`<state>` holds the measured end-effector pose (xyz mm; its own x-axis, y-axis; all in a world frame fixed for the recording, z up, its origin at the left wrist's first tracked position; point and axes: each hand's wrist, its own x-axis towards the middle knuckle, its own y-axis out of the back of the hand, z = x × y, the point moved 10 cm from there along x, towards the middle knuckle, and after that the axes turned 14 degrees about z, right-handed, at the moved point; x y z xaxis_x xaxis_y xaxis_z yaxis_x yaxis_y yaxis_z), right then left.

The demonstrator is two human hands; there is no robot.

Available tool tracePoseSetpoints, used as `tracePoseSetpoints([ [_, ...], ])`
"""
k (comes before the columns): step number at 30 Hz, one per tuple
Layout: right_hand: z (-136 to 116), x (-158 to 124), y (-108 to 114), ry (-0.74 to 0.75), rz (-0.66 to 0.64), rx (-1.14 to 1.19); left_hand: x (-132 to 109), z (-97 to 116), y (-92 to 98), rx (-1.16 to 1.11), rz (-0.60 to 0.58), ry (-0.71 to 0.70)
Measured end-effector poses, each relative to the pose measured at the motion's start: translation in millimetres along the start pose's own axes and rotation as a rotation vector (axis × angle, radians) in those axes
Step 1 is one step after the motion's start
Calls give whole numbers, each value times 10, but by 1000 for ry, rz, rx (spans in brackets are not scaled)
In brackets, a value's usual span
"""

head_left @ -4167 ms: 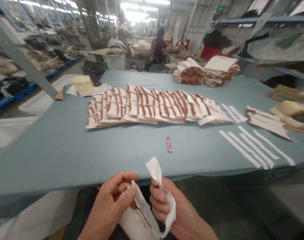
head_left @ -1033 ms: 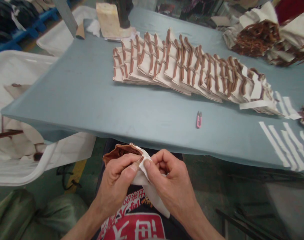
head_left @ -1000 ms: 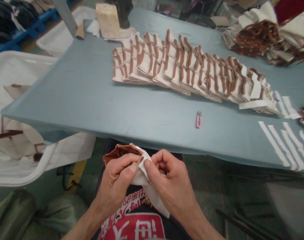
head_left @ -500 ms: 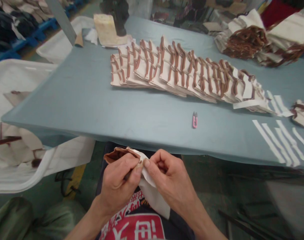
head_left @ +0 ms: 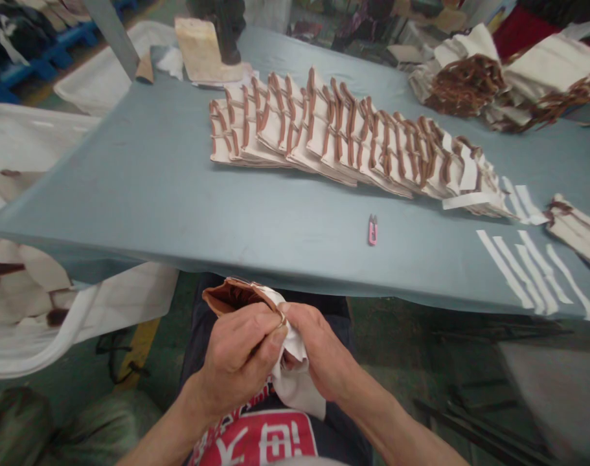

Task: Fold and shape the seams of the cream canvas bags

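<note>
Both hands (head_left: pixel 241 353) (head_left: pixel 324 356) pinch a cloth piece (head_left: pixel 299 388) before a blue-covered table (head_left: pixel 168 200), white bins (head_left: pixel 76 330) leftward, green floor (head_left: pixel 372 330) beneath.

Held fabric (head_left: pixel 239 298) before table (head_left: pixel 178 207) — snips (head_left: pixel 372 233) atop, strips (head_left: pixel 505 270) right, pieces (head_left: pixel 318 133) behind, perhaps bundles (head_left: pixel 467 84) beyond

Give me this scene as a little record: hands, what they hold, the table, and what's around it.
Left hand: pinching the edge of a brown-and-cream cloth piece
Right hand: close beside the left, gripping the same piece
Table: blue-grey surface, just beyond the hands
On table, middle: overlapping row of cloth pieces; pink snips in front
On table, right: loose white strips
Far right: cloth stacks
Left of table: white bin holding cloth
</note>
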<state>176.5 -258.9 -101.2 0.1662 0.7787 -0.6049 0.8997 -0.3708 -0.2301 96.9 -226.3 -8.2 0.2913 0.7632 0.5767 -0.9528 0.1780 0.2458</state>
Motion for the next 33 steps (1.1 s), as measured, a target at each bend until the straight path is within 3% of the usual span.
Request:
tracePoseSetpoints([
  [6, -109, -8, -27, 70, 62, -58, -221, -505, -27, -203, 16, 574],
  [8, -169, -5, -42, 128, 58, -63, -276, -588, -9, -220, 16, 672],
  [11, -176, -3, -37, 191, 59, -67, -231, -557, 41, -178, -33, 648],
  [15, -105, -4, -30, 254, 57, -136, -157, -491, 44, -34, -183, 592],
  [21, -102, -24, 13, 337, 103, -271, -182, -617, 54, 157, -320, 604],
  [27, -51, -58, 143, 262, 141, -454, -217, -691, 83, 179, -276, 632],
  [33, 150, -134, 193, 122, 54, -298, -87, -544, 58, 241, -170, 496],
])
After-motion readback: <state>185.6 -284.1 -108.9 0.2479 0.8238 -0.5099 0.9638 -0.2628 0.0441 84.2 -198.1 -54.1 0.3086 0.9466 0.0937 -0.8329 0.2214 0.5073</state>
